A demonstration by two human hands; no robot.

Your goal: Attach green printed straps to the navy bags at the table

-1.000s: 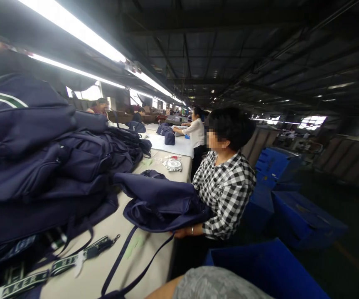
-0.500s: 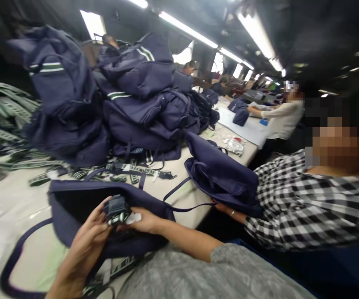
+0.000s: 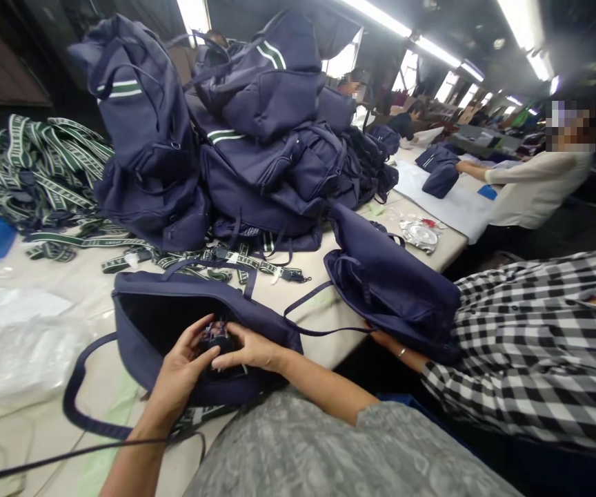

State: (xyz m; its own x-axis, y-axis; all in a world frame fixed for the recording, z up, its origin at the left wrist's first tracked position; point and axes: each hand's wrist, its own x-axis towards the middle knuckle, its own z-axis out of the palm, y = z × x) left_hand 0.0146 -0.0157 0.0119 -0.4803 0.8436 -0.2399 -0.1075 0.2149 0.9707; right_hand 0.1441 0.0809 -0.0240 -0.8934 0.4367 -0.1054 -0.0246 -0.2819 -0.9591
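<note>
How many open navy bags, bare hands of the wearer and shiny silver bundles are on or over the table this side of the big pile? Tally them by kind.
Open navy bags: 2 (near bag, far bag)
Wearer's hands: 2 (left hand, right hand)
Shiny silver bundle: 1
Total: 5

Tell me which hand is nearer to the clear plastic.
Left. The left hand holds the small dark item from the side towards the clear plastic; the right hand holds its other side, farther away.
</note>
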